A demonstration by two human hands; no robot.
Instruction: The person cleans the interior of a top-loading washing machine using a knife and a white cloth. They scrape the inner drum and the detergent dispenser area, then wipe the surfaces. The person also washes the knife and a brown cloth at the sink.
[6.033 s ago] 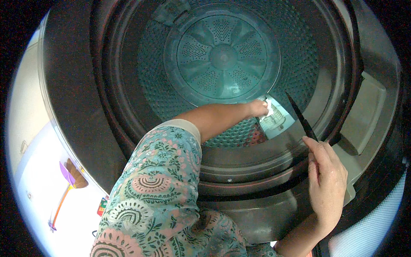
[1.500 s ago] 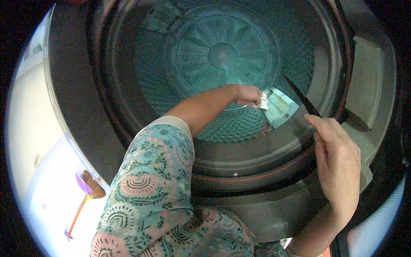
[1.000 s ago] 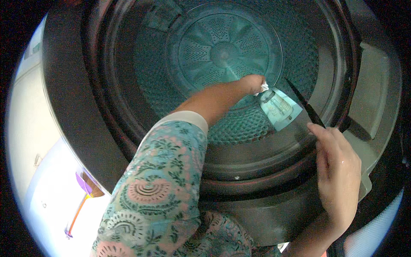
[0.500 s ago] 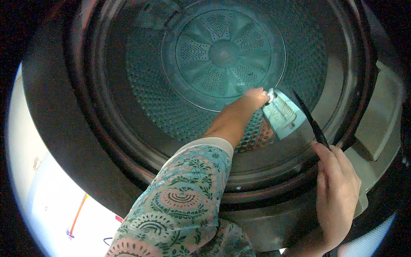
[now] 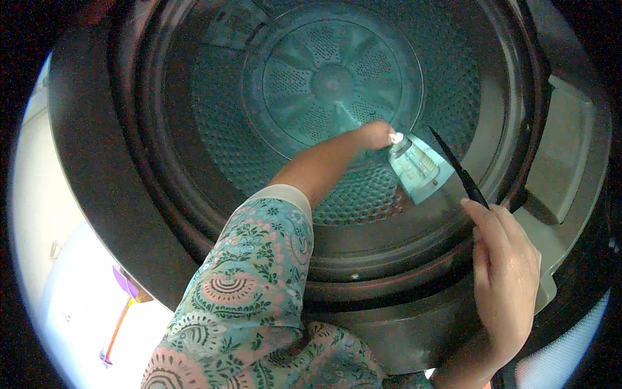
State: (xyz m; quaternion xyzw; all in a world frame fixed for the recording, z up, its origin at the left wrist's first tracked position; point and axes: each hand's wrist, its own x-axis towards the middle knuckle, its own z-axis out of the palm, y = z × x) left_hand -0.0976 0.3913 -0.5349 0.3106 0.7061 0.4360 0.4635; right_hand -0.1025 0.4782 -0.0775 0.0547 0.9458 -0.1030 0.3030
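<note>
My left hand (image 5: 377,135) reaches into the perforated drum (image 5: 278,185) of a top-loading washing machine. Its fingers are closed on the narrow whitish end of a flat, pale blue-green packet (image 5: 421,174), which widens toward the right and has a printed middle. Over the right side of the drum opening, my right hand (image 5: 508,272) is closed around the handle of a slim black knife (image 5: 457,167), its pointed blade angled up and left beside the packet without visibly touching it. A pale streak (image 5: 346,115) shows on the drum bottom; I cannot tell whether it is powder or light.
A thick dark rim (image 5: 259,262) rings the drum opening. To its right lies a grey recessed panel (image 5: 560,152) of the machine's top. A purple object with an orange stick (image 5: 116,330) shows at the lower left, beside the machine.
My left hand has moved slightly left and up with the packet. The right hand and knife have shifted a little left and up. A pale streak now shows on the drum bottom.
</note>
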